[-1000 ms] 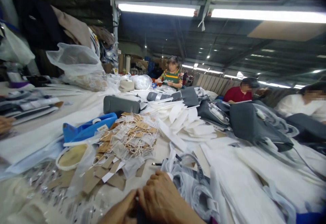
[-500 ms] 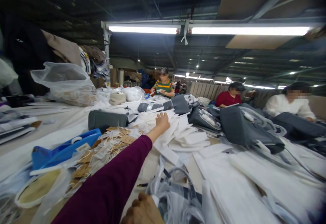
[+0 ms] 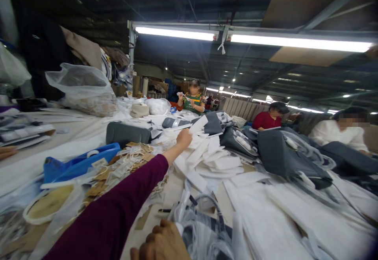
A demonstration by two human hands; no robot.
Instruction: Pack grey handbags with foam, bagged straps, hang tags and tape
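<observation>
**Left hand pinching a white piece off the far stack**

Left hand, maroon sleeve, arm stretched far across the tabletop. Fingers closed on one white fabric piece, its free end lifted and angled up to the right. That piece sits at the top of the pile of white pieces, mid-tabletop, just right of the heap of brown paper tags with strings.

Right hand low at the bottom edge, knuckles up, fingers curled; it rests against a bag wrapped in clear plastic. Cannot tell whether it actually grips the plastic or only presses on it.

Around: blue plastic tray left of the tags, grey cushion-like roll behind them, grey bags to the right. Three other people sit at the far side, busy with their own hands.

Risks, as a judgement:
- Pinch is at one end only, so the piece may slip free or drag neighbours off the loose pile.
- Sleeve passes right over the tags; strings could snag and scatter.
- Long reach means weak control, and the plastic-wrapped bag under the right hand could slide.
</observation>
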